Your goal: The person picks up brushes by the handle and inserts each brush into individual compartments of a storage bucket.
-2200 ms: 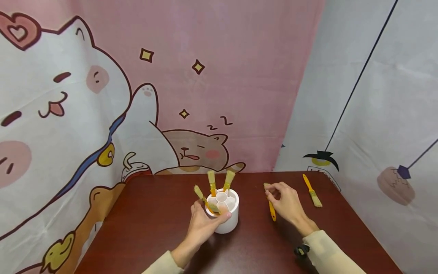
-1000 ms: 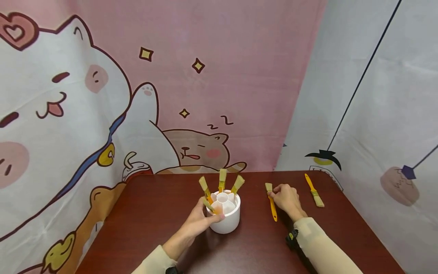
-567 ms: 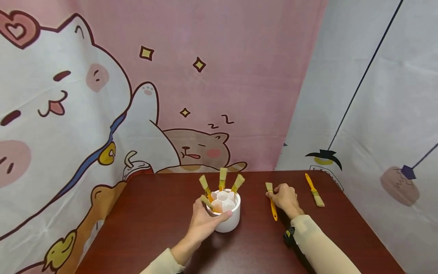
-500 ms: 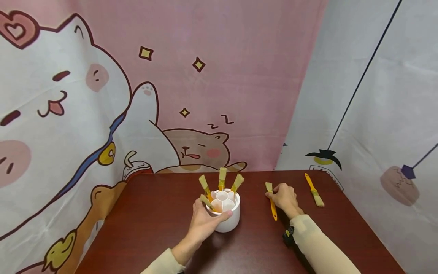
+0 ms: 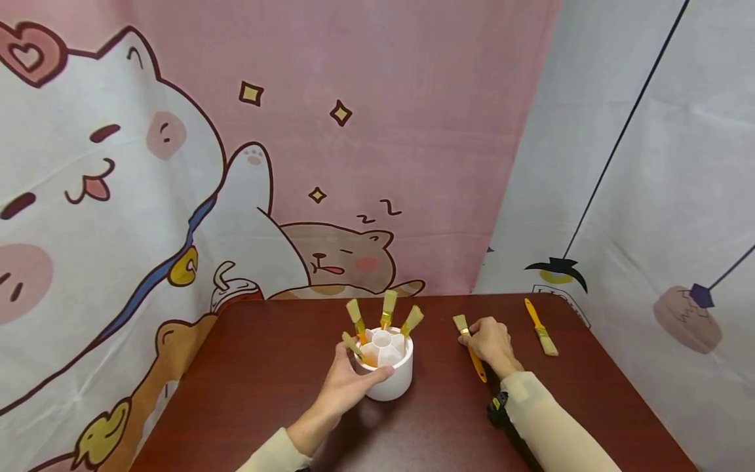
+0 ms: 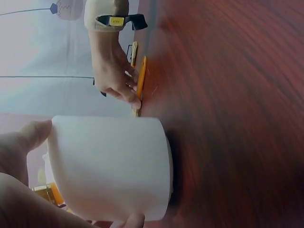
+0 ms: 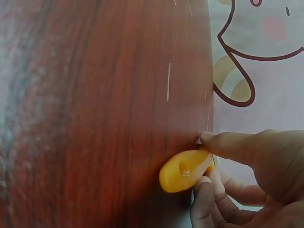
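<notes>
A white round brush holder [image 5: 394, 385] with petal-shaped compartments stands upright on the table. Several paintbrushes [image 5: 388, 307] with yellow handles lean outward in it, bristles up, along its back and left side. My left hand [image 5: 342, 388] grips the holder from the left, thumb over the near rim; in the left wrist view the holder's smooth wall [image 6: 111, 166] lies between thumb and fingers. Right of it, my right hand [image 5: 494, 344] pinches a paintbrush [image 5: 476, 364] near its ferrule, bristles pointing away. The right wrist view shows the yellow handle [image 7: 183, 172] between thumb and fingers.
Another paintbrush [image 5: 541, 330] lies farther right on the dark red-brown table [image 5: 265, 380], bristles toward me. Cloth with cartoon cats [image 5: 348, 259] hangs behind the table, and a pale cloth [image 5: 637, 196] hangs along the right side.
The holder has turned under my left hand, bringing its brushes round toward the back. My right hand has settled on the loose brush, whose handle end has since swung a little to the right.
</notes>
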A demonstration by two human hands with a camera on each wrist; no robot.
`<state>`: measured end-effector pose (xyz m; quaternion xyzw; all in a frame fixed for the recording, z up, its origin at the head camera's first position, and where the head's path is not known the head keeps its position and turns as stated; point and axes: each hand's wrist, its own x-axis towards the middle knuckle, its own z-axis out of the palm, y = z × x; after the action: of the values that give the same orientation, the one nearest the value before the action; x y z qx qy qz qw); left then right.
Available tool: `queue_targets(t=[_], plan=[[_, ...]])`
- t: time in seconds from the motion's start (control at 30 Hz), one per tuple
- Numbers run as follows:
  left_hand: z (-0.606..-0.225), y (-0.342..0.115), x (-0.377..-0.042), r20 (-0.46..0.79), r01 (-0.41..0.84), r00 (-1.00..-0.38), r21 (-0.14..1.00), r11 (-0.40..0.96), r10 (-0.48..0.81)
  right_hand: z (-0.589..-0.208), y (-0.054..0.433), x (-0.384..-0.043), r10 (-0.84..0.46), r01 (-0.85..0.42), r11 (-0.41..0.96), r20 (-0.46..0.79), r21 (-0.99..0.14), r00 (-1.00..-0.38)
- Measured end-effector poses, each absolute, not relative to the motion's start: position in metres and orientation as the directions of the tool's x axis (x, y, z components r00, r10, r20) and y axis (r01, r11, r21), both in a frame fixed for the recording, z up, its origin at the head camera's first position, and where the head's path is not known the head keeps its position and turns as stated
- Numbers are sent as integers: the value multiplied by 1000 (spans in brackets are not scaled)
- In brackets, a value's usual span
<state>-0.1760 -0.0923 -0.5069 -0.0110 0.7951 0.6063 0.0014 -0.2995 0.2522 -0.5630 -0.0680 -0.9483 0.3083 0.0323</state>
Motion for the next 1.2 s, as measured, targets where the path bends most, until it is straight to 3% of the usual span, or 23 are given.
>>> queue_targets(t=[0.4, 1.2], plan=[[-508, -101, -182, -30, -14, -998, 968, 251, 63, -561, 251, -292, 132, 79, 789, 41, -610, -990], [-507, -104, -184, -63, -39, -995, 960, 279, 81, -534, 234, -262, 48, -78, 777, 183, -625, -982]])
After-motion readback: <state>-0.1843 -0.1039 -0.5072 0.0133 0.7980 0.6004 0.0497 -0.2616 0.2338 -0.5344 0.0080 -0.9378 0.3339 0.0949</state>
